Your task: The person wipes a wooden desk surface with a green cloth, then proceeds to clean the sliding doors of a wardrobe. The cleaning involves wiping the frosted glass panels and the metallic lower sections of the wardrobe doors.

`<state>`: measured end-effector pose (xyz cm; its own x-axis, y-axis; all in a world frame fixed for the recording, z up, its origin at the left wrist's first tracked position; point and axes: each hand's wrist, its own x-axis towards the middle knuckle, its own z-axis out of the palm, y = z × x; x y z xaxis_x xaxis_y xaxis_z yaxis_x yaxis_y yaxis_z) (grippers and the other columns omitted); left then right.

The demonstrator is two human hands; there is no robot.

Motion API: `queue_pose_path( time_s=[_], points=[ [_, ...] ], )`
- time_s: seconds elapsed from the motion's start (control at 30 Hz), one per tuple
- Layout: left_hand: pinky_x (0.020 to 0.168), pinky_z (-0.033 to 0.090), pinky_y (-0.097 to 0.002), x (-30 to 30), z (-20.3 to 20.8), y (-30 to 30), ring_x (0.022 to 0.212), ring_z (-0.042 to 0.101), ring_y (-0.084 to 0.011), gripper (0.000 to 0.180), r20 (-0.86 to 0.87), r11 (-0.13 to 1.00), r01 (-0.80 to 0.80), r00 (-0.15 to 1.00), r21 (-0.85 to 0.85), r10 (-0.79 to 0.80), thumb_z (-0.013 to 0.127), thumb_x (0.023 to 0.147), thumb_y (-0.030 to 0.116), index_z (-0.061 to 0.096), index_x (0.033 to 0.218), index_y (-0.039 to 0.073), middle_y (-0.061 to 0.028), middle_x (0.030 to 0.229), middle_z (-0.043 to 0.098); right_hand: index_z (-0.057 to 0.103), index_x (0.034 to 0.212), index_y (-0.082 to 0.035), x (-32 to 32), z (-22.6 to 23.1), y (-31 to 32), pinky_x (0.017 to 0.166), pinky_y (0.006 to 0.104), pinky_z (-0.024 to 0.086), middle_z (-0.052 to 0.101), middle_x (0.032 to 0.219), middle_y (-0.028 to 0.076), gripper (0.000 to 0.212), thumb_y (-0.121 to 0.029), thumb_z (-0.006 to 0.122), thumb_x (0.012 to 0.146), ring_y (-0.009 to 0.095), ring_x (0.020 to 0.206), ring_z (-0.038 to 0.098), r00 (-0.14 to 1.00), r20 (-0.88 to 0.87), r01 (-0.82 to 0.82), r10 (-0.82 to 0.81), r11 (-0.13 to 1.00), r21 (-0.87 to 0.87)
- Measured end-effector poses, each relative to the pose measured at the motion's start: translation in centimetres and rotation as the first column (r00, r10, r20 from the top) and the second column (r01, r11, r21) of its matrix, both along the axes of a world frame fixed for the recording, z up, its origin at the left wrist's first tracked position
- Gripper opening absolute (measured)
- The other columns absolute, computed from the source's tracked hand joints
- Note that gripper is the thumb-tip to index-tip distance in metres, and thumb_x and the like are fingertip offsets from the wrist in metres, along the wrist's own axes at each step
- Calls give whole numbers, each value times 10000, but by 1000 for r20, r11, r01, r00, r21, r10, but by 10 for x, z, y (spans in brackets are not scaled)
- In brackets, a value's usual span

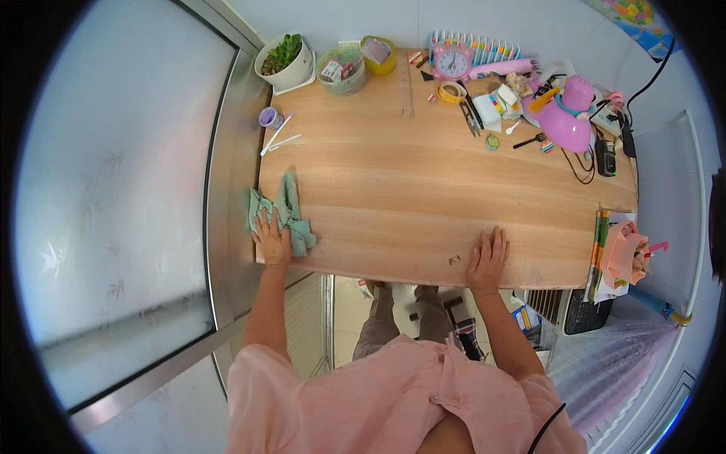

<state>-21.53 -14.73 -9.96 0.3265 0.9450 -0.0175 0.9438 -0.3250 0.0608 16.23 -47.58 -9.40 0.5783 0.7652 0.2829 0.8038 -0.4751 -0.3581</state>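
Observation:
A crumpled green cloth (290,208) lies at the left end of the wooden table (393,204), close to its front corner. My left hand (272,242) rests on the near part of this cloth, fingers stretched out and a little apart, palm down. Farther right, by the front edge, my right hand (488,261) lies flat on the bare wood with its fingers extended and nothing in it. Beside it is a small dark worn patch (454,260) in the tabletop.
A potted succulent (283,57), plastic tubs (342,72), a pink alarm clock (452,62) and a purple lamp (567,125) line the back. White sticks (277,136) lie beyond the cloth. Books (597,253) and a peach paper box (626,253) occupy the right end. A frosted door (128,189) borders the left.

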Motion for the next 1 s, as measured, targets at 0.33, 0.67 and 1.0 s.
queue_pose_path(
  time_s=[0.33,0.67,1.0],
  points=[
    [1086,160,-643,144,16,-170,1407,257,-381,620,257,854,519,820,41,-511,677,788,433,534,1345,203,-194,1496,339,485,1302,24,10,-4,-15,1110,555,238,399,1425,256,390,-115,487,937,421,1348,341,990,-101,-93,100,993,78],
    [1103,156,-644,89,-17,-42,1410,218,-415,575,101,981,-186,979,55,180,425,953,509,441,1432,191,-141,1532,299,483,1313,17,-21,61,-154,1057,482,342,446,1367,247,414,-71,528,911,429,1243,436,959,-281,61,-43,997,56],
    [1156,70,-571,323,31,-239,1453,163,-318,571,290,318,945,326,-78,-900,497,917,479,446,1423,219,-80,1555,282,556,1183,5,63,24,-117,1048,452,377,480,1326,217,336,-59,570,854,380,1219,472,990,-113,98,-83,987,130]
  ],
)
